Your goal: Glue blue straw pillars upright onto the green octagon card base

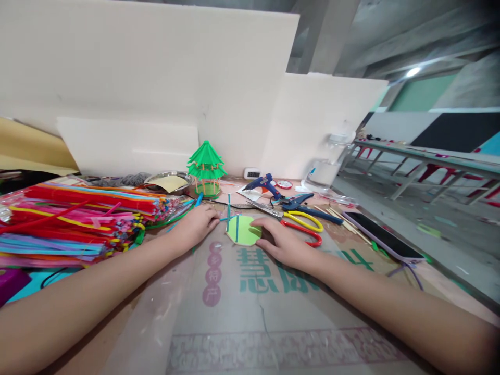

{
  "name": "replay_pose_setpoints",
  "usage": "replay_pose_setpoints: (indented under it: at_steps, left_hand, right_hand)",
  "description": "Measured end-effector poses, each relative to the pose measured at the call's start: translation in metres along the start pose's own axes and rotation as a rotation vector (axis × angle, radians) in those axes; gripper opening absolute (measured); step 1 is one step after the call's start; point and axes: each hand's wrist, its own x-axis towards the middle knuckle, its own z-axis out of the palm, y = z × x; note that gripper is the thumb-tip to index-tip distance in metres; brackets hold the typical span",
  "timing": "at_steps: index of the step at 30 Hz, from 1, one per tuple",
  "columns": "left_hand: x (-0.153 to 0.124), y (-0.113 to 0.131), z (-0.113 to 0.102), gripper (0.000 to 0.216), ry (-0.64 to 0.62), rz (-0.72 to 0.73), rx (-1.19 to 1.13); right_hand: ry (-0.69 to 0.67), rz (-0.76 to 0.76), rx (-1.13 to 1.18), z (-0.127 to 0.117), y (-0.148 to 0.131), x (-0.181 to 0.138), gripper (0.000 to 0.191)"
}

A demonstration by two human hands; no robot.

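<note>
A light green paper disc (244,230) lies on the cardboard sheet (250,312), with a teal stick (228,211) standing upright at its left edge. My left hand (195,225) rests at the disc's left, fingers pinched near the base of the stick. My right hand (283,242) lies flat on the disc's right edge, fingers pressing it down. A finished green paper pagoda (206,169) stands behind the disc.
A pile of coloured pipe cleaners and straws (74,224) fills the left. A blue glue gun (265,185), scissors (302,221), wooden sticks (346,221) and a phone (380,237) lie to the right. White boards (156,78) stand behind.
</note>
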Motion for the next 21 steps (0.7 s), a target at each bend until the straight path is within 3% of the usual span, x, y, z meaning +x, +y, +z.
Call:
replay_pose_setpoints:
  at_steps: [6, 10, 14, 17, 20, 21]
  left_hand:
    - [-0.006, -0.013, -0.012, 0.023, 0.102, -0.167, 0.008]
    - [-0.005, -0.005, -0.053, 0.022, 0.198, -0.241, -0.045]
    - [-0.011, 0.031, -0.097, 0.015, 0.362, -0.272, -0.315]
    - [-0.025, 0.067, -0.095, 0.017, 0.193, -0.188, -0.633]
    - [-0.041, 0.095, -0.063, 0.018, -0.126, -0.123, -0.668]
    - [-0.044, 0.100, -0.051, 0.020, -0.173, -0.129, -0.669]
  right_hand:
    - [0.002, -0.044, 0.004, 0.001, 0.004, -0.001, 0.037]
    - [0.009, -0.059, 0.012, 0.001, 0.004, -0.002, 0.036]
    - [0.012, -0.057, 0.030, 0.001, 0.004, 0.000, 0.036]
    - [0.081, -0.061, 0.072, -0.001, 0.002, 0.000, 0.031]
    - [0.200, -0.064, 0.151, -0.006, -0.007, -0.005, 0.022]
    - [0.212, -0.061, 0.195, -0.008, -0.011, -0.007, 0.021]
